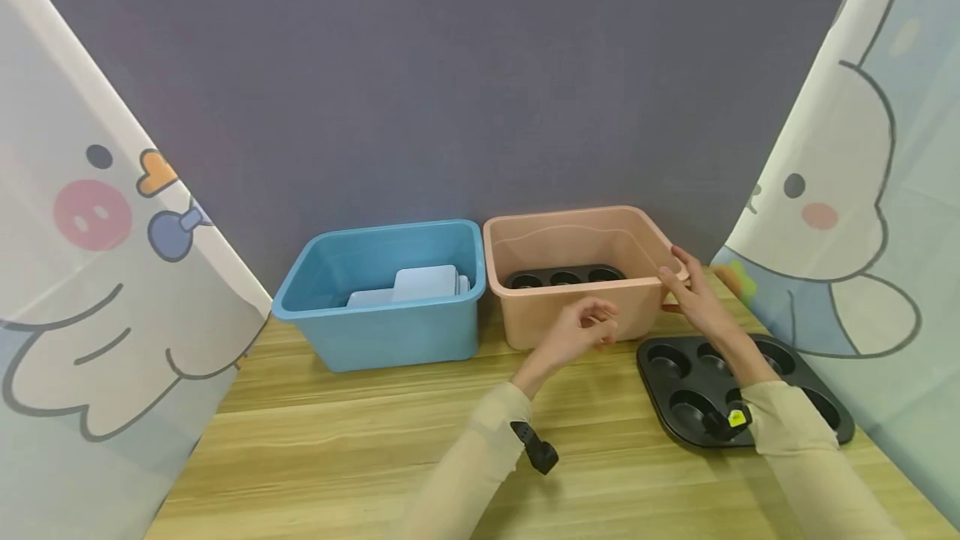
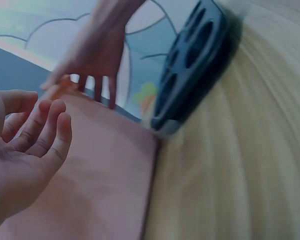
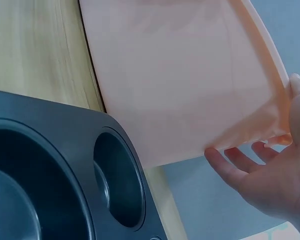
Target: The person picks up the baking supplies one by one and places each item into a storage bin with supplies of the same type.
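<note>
A peach plastic bin (image 1: 540, 315) stands at the back, with a dark muffin pan (image 1: 583, 277) partly visible inside behind its front wall. At the bin's right front corner, my right hand (image 1: 701, 302) grips the rim. The right wrist view shows the thumb over the rim and the fingers (image 3: 222, 167) against the side wall. My left hand (image 1: 573, 332) hovers in front of the bin, its fingers loosely curled and holding nothing. A second muffin pan (image 1: 678, 387) lies on the table below my right forearm.
To the left of the peach bin, close beside it, stands a blue bin (image 1: 390, 340) with white box-like items (image 1: 425, 282) in it. A dark grey panel (image 1: 465, 82) rises behind both bins. Cartoon-printed curtains (image 1: 810, 140) flank the wooden table (image 1: 315, 457) on both sides.
</note>
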A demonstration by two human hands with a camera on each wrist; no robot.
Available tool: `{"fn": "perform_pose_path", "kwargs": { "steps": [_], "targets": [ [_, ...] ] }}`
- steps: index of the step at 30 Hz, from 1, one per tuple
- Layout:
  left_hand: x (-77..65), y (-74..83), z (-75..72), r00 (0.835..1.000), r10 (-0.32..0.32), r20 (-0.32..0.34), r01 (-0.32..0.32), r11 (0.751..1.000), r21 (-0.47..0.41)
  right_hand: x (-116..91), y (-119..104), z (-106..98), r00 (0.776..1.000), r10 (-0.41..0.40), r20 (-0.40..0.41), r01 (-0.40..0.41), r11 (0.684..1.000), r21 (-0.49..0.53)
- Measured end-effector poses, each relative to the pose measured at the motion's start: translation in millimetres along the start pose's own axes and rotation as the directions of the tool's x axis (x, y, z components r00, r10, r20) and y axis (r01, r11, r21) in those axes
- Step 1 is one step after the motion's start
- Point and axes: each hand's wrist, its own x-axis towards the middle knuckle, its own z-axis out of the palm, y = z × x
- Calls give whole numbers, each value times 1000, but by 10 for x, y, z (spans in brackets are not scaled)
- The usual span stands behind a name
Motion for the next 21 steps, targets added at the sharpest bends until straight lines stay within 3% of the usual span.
{"fn": "perform_pose_path", "kwargs": {
  "steps": [5,14,21],
  "targets": [
    [38,-206,121,997,-72,-7,72,997,13,6,15,6,1000,-2,-1,2,1000,-11],
    [37,-475,365,991,-137,-14,136,990,-23,11,35,-5,1000,-2,-4,2,1000,-16],
    [27,-593,578,968,-243,-64,242,970,-30,8,50,-4,1000,-14,-10,14,999,-35]
  ]
}}
